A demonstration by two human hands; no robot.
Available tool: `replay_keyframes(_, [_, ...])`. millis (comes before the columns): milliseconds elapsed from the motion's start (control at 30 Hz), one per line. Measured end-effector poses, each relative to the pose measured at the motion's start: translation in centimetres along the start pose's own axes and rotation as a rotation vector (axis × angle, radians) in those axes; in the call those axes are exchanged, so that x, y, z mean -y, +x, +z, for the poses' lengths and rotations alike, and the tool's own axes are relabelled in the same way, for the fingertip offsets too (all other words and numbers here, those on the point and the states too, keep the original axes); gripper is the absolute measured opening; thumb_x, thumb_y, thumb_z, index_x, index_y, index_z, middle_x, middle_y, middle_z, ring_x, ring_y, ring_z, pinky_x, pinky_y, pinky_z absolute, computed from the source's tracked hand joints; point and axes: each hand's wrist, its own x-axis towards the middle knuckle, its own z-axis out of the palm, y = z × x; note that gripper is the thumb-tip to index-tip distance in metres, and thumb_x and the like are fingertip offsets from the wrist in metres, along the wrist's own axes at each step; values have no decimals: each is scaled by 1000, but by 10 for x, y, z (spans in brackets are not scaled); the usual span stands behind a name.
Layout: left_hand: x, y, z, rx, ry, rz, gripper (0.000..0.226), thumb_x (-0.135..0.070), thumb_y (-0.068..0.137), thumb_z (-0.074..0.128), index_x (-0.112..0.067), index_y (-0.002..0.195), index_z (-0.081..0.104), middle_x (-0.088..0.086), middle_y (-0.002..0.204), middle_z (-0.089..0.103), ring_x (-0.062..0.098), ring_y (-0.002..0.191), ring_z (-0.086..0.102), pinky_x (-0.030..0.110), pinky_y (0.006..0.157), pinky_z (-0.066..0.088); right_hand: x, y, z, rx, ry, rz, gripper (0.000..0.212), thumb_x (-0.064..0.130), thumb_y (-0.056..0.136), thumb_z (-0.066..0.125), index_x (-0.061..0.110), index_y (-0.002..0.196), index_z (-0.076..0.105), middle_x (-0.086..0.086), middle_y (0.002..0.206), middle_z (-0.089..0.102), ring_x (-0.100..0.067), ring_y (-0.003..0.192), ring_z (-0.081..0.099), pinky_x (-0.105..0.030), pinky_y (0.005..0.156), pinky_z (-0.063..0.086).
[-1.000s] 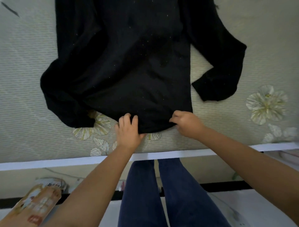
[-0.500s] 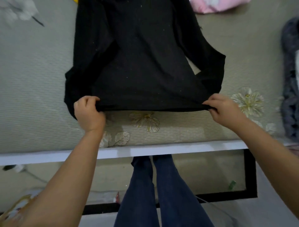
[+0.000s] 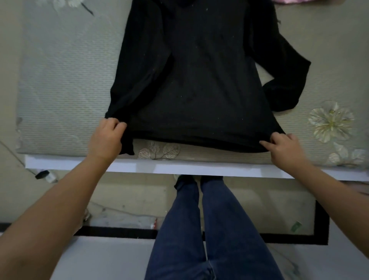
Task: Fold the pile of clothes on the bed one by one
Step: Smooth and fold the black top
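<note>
A black sweater (image 3: 199,76) lies spread front-down or front-up, hard to say which, across the bed (image 3: 65,84), its hem running along the near edge at 6 o'clock. The left hand (image 3: 106,138) grasps the hem's left corner, fingers curled round a bunch of dark cloth, while the right hand (image 3: 283,147) pinches the right corner with its fingertips tucked at the fabric edge. Held apart like this, the two hands draw the hem taut and straight, which looks like a move to flatten the body of the sweater so a fold lands clean. From the left hand the sweater stretches away toward 1 o'clock; from the right hand it runs toward 11 o'clock, with the collar end going out of view at 12. One sleeve (image 3: 287,84) bends back on itself at 2 o'clock, just beside the body; the other lies close along the left side. A strip of pink cloth (image 3: 289,1) peeks in at the far edge, possibly more of the pile. Below, the white bed frame (image 3: 179,166) sits just beyond the person's jeans (image 3: 199,229).
</note>
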Motion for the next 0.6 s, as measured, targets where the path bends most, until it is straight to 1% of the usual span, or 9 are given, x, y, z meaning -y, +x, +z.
replay_keyframes(67, [-2,9,-1,-32,-36,-15,26,25,49,50,6,61,63,19,57,57,32,49,54,31,41,40,2,2,7,0,-28,-3,54,-23,33,77,-2,82,73,-19,60,52,-32,47,55,-42,54,47])
replay_keyframes(133, [-14,16,3,-34,-32,208,20,13,52,42,1,52,59,13,50,52,25,45,51,31,49,35,7,3,17,102,-103,14,49,-16,54,73,-1,101,69,-22,78,56,-35,67,59,-43,68,46])
replay_keyframes(167, [-22,14,8,40,20,325,17,6,52,44,-2,51,59,12,49,51,24,46,52,33,55,34,10,3,24,241,-150,29,47,-7,71,64,4,117,61,-21,96,55,-35,86,57,-42,79,42])
replay_keyframes(233, [-31,1,22,417,183,438,18,0,59,56,-6,73,66,10,68,60,25,68,60,32,69,39,15,6,31,494,-243,82,47,13,90,44,17,137,39,-10,123,43,-28,111,45,-36,94,32])
replay_keyframes(300, [-32,-19,40,864,315,237,34,-5,80,50,-13,113,56,8,108,57,25,104,52,31,87,36,22,9,36,601,-274,177,48,19,93,39,21,140,30,-6,131,38,-23,119,40,-33,99,30])
replay_keyframes(367, [-34,-34,54,1065,341,90,43,-8,87,44,-16,129,43,7,128,45,25,120,41,32,95,32,30,10,44,653,-283,240,50,20,92,41,17,140,28,-6,133,39,-22,120,40,-33,100,31])
replay_keyframes(500, [-47,-45,67,1084,220,20,45,-10,89,43,-16,133,42,8,133,43,26,122,40,33,96,35,45,21,44,686,-290,285,36,19,89,43,14,125,47,-5,122,49,-21,112,47,-32,91,35])
replay_keyframes(533, [-48,-43,64,1020,129,-8,43,-7,88,42,-15,131,47,8,129,49,26,118,45,32,92,39,47,25,42,682,-269,283,33,19,89,44,15,121,51,-5,120,50,-22,111,47,-31,89,36])
replay_keyframes(600, [-48,-35,51,671,-139,-26,36,3,82,47,-7,114,61,15,106,63,30,98,59,34,73,49,52,34,36,624,-201,260,29,20,89,45,14,116,55,-7,118,51,-24,110,47,-31,84,38])
